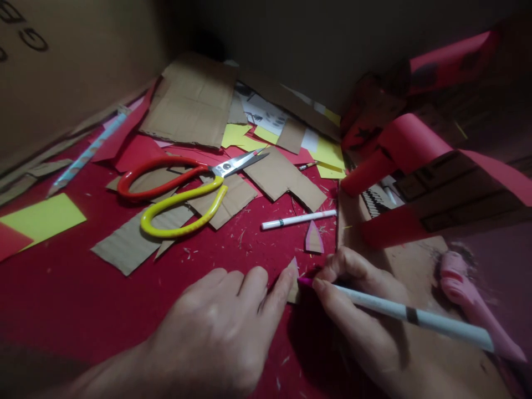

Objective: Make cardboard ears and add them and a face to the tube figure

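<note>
My left hand [233,318] is closed, its fingers curled, and one fingertip presses a small pointed cardboard piece [293,291] flat onto the red surface. Pink shows along that piece's upper edge. In a pinch, my right hand [357,310] grips a white felt-tip pen [436,321], its pink tip at the right side of the cardboard piece. Just above lies another small pointed cardboard piece [315,242] with a pink border. A thin white pen [299,219] rests behind it.
Scissors [226,166] with red and yellow handles lie among cardboard scraps [286,172]. Yellow paper [50,219] and a blue pencil [89,149] are at the left. Red paper rolls [411,144] and a pink-handled tool [461,288] stand or lie at the right. A large cardboard panel [75,66] rises behind.
</note>
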A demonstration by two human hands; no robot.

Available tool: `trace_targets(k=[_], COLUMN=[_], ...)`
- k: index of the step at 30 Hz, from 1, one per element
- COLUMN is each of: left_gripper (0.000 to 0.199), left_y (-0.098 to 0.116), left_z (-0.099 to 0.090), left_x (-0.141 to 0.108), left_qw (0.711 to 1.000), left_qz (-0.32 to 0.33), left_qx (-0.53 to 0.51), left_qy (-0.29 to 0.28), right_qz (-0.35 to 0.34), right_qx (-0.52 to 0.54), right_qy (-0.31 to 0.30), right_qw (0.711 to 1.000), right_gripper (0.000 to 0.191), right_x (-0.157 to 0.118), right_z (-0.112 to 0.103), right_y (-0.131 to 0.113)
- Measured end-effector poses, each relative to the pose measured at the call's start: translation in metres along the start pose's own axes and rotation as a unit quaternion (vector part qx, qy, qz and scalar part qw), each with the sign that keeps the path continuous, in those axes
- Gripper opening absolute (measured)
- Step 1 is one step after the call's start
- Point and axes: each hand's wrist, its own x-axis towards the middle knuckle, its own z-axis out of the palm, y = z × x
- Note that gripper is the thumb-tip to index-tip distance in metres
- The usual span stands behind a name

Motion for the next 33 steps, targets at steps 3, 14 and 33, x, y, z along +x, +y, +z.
trace_targets(k=[3, 14, 33], left_gripper=[0.047, 0.047, 0.047], left_y=[0.0006, -0.0008, -0.0001], left_z=[0.0009, -0.0008, 0.0037], left_x=[-0.0002, -0.0002, -0.0001], left_qw=[1.000, 1.000, 1.000], left_qz=[-0.003, 0.000, 0.001], left_qx=[0.001, 0.006, 0.003], left_qy=[0.009, 0.017, 0.029], right_qz=[-0.003, 0.014, -0.017], right_qx=[0.003, -0.010, -0.013], right_qy=[0.018, 0.044, 0.031], right_qw=[1.000, 0.999, 0.999], right_gripper=[0.016, 0.016, 0.018], right_x=[-0.0008, -0.0030, 0.0006], right_z=[0.0006, 0.0055, 0.0014], right_y=[0.0001, -0.0024, 0.0000])
